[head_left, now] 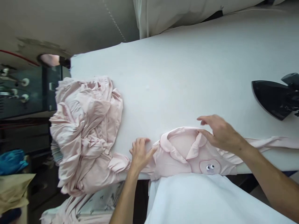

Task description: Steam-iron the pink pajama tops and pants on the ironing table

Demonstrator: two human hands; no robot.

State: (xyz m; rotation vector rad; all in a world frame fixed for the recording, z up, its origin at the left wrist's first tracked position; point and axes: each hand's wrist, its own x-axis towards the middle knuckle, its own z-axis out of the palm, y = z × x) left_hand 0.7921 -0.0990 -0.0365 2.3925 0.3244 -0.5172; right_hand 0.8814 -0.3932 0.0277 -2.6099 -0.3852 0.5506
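Observation:
A pale pink collared shirt [173, 166] lies along the table's near edge, its neck opening facing away from me. A small patch with googly eyes [210, 167] sits on its chest. My left hand [141, 154] rests by the left shoulder, fingers apart and thumb on the fabric. At the right end of the collar, my right hand [218, 130] has its thumb against the collar edge and its fingers stretched out, with a gap between. The shirt's lower part is hidden behind white cloth [189, 199] in front of me. One sleeve stretches out to the right.
A heap of crumpled pink garments [86, 133] covers the left end of the white table [177, 77]. A black iron [273, 96] stands at the right. More fabric [98, 202] hangs below the heap. Sewing machine parts [14, 87] show at far left.

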